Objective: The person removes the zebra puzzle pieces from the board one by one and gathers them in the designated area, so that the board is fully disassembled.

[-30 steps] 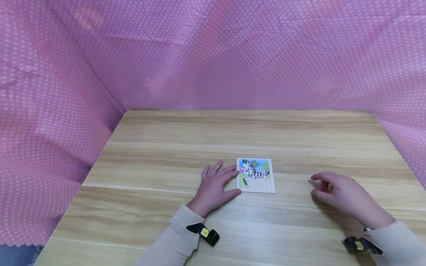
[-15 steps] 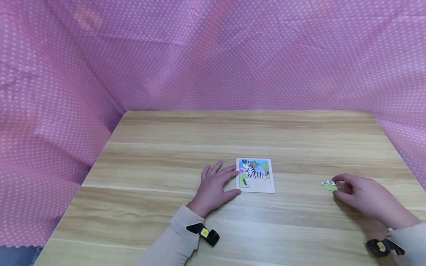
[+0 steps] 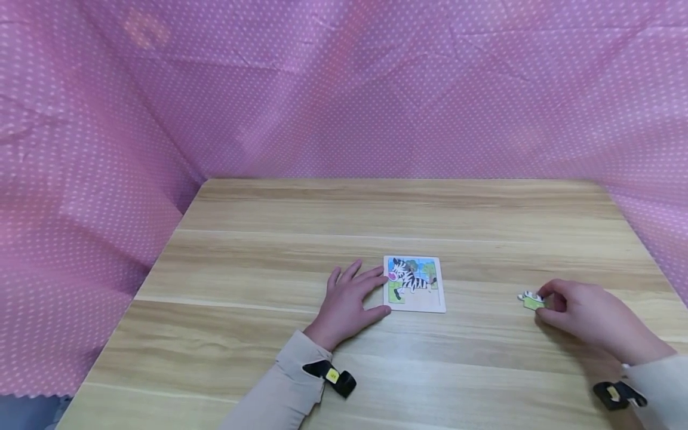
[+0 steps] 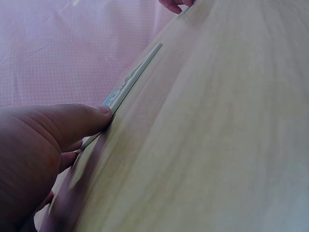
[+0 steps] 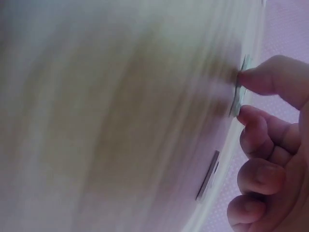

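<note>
A flat jigsaw board (image 3: 415, 301) with a zebra picture lies on the table; its lower right part is bare. My left hand (image 3: 345, 303) rests at the board's left side, fingers spread, thumb and a fingertip touching its edge. In the left wrist view the thumb (image 4: 89, 120) lies against the board's edge (image 4: 137, 75). Off to the right, my right hand (image 3: 593, 316) pinches a small green and striped puzzle piece (image 3: 534, 302) between thumb and index finger, at the tabletop. Whether it is one piece or two overlapping ones is unclear.
Another thin piece (image 5: 208, 176) lies on the table below the curled fingers in the right wrist view; the right hand hides it in the head view. Wood table (image 3: 301, 209) surrounds the board. A pink dotted cloth (image 3: 376, 89) hangs behind and at the sides.
My right hand has moved right, and a puzzle piece has come into view between its thumb and index finger. The left hand and the board have stayed in place.
</note>
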The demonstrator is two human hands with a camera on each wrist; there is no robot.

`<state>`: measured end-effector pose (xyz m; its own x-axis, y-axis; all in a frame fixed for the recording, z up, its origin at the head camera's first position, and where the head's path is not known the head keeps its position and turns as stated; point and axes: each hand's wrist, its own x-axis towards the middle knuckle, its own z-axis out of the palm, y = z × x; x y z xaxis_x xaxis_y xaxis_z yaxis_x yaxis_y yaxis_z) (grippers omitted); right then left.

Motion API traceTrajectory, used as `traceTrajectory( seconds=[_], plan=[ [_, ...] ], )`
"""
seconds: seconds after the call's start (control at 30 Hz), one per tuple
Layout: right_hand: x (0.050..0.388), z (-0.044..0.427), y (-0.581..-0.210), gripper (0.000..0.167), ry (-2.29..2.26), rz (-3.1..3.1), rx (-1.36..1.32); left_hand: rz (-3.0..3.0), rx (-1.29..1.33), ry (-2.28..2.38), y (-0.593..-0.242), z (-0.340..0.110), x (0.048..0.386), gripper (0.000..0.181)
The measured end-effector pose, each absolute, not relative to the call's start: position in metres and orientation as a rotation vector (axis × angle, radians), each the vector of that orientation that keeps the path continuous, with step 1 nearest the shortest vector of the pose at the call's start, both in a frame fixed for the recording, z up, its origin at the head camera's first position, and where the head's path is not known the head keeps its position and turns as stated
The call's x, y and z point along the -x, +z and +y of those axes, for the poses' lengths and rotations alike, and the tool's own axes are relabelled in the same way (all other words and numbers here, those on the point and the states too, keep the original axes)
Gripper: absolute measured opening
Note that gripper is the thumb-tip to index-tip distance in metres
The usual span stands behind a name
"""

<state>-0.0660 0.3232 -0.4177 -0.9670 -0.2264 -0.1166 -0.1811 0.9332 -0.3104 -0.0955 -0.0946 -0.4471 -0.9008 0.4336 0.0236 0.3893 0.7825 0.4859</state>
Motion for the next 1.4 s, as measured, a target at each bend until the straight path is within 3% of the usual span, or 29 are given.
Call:
traceTrajectory(
  seconds=[1.4],
  plan=[
    [0.089, 0.194, -0.408, 0.027, -0.581, 2.881, 0.622, 2.870, -0.645, 0.751, -0.444, -0.093, 0.095, 0.058]
  ],
)
